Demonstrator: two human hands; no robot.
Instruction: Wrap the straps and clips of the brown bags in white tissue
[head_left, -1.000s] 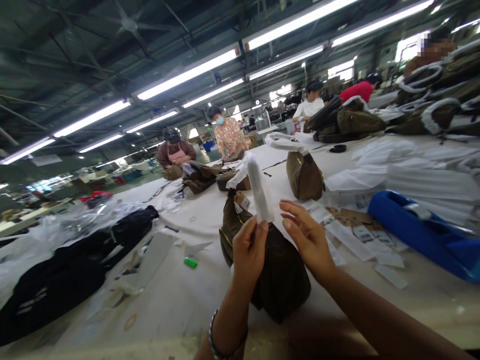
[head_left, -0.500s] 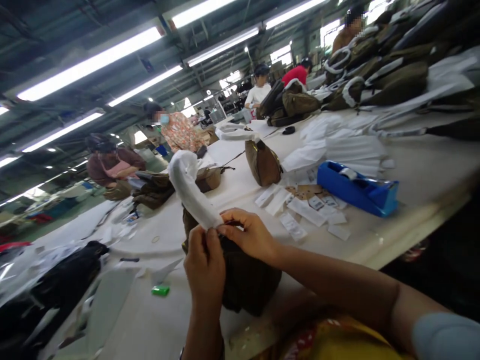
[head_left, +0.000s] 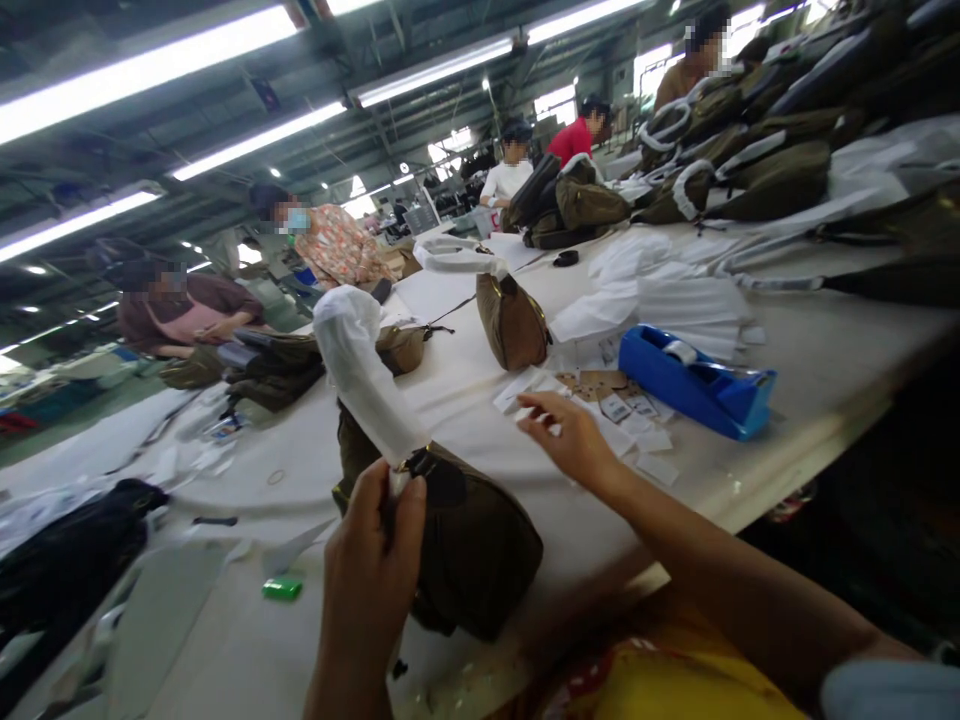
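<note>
- The left hand (head_left: 371,550) grasps with thumb and fingers the lower end of the white-wrapped handle (head_left: 364,375), just where it joins the brown bag (head_left: 480,530).
- This bag is on the near part of the worktop (head_left: 832,350), in front of the person, and its handle rises in a curve, leaning away to the left.
- The right hand (head_left: 570,440) is apart from the bag, to the right of it. Its fingers are half bent, near the paper labels (head_left: 619,408); whether they grip something small, I cannot tell.
- Beside these labels stands the blue tape dispenser (head_left: 694,385), and behind them lie white sheets (head_left: 652,315).
- A 2nd bag (head_left: 511,325), also brown, with its handle covered in white, stands farther back, beyond the right hand.
- To the left of the left hand lies a small green object (head_left: 282,588); near the left edge is a black item (head_left: 82,550), somewhat blurred.
- At the far right is a big heap of bags (head_left: 780,180), several with white-covered handles.
- In the background, 5 other people are visible, 1 of them in a flowered top (head_left: 341,245).
</note>
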